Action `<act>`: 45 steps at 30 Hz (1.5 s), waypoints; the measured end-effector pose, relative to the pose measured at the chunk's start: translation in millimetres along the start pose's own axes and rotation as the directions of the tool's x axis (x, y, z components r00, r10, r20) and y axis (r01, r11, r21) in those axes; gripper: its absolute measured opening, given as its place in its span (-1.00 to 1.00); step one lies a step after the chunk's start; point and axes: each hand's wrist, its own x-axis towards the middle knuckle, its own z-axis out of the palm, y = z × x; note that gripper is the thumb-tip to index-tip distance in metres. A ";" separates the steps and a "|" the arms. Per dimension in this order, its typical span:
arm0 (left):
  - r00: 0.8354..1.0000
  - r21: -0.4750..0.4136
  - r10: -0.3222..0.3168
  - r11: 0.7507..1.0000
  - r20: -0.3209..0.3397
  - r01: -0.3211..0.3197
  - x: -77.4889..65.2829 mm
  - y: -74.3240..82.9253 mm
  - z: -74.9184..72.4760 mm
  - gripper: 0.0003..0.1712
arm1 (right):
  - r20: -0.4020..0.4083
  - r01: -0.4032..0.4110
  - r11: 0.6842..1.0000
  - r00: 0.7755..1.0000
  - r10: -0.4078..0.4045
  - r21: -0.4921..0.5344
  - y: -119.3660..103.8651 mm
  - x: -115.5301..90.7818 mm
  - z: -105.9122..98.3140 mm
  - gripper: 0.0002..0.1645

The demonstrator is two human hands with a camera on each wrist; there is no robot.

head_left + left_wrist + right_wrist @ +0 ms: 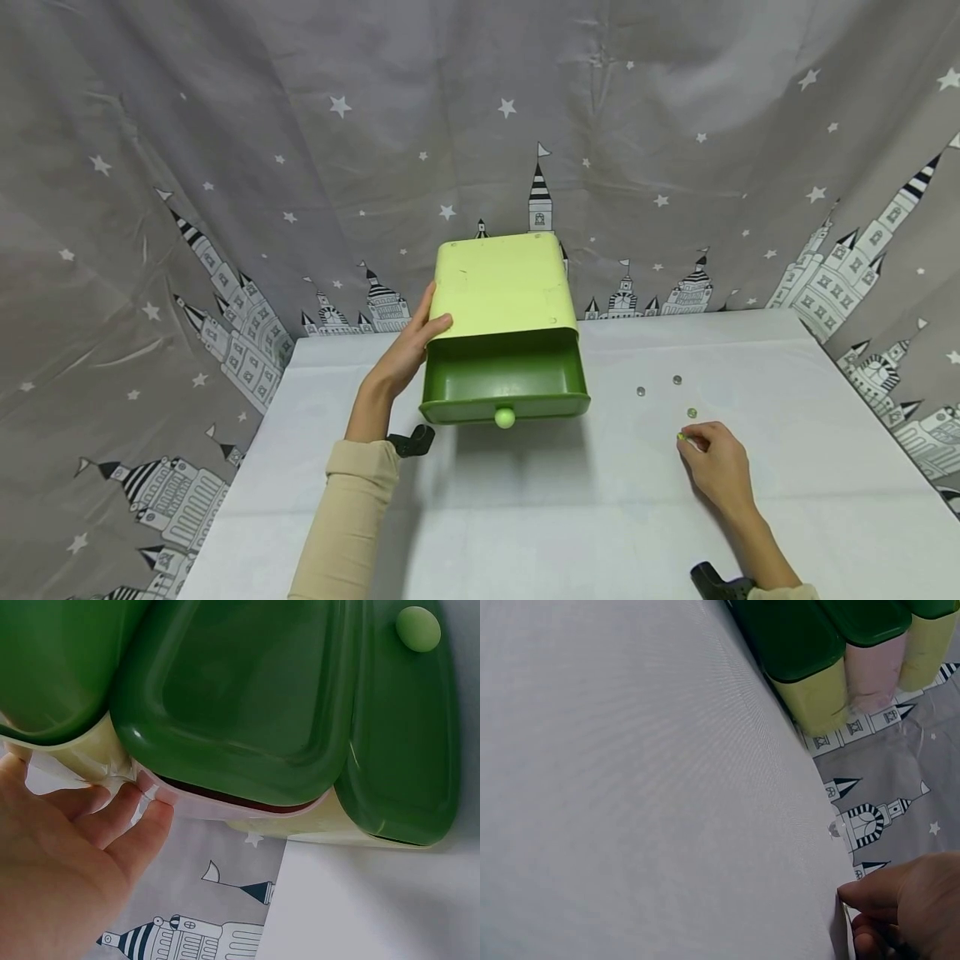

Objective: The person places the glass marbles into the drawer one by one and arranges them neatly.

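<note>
In the head view a pale yellow-green drawer box [506,283] stands on the white table. Its top green drawer [506,410], with a round knob [505,417], is pulled out and looks empty inside. My left hand [408,358] rests against the box's left side, thumb at the front edge; the left wrist view shows fingertips touching the pink middle tier [225,806]. At the right, my right hand [716,467] pinches a tiny yellow-green piece [681,436] close over the table. Just beyond the fingers lies a small greenish round piece [692,412].
Two small silvery round pieces [641,391] lie between the box and the right hand, towards the back. Behind the white table [630,517] hangs a grey curtain [465,108] printed with stars and castles.
</note>
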 end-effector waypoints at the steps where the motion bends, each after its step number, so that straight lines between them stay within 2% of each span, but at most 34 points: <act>1: 1.000 0.000 0.001 1.000 0.000 -0.001 0.1 0.0 0.1 -0.08 | -0.002 -0.001 1.000 1.000 0.001 0.000 -0.3 -0.1 0.0 -0.87; 24: 1.000 -0.012 -0.012 1.000 -0.004 0.012 -0.6 3.0 0.9 -0.08 | -0.017 -0.014 0.999 1.000 0.015 0.034 -1.7 0.2 0.2 -0.86; 31: 1.000 -0.019 -0.018 1.000 0.007 0.018 0.1 3.7 1.6 -0.09 | 0.040 -0.061 0.996 0.997 0.059 0.060 -1.2 1.1 -5.7 -0.81; 37: 1.000 -0.009 -0.017 1.000 -0.003 0.017 -1.8 3.2 1.1 -0.12 | 0.119 -0.125 0.988 0.986 0.114 0.089 -2.7 0.1 -13.2 -0.75; 45: 1.000 -0.009 -0.004 1.000 -0.007 0.004 0.0 0.9 0.0 -0.09 | 0.164 -0.158 0.980 0.977 0.138 0.117 -6.8 1.0 -16.7 -0.73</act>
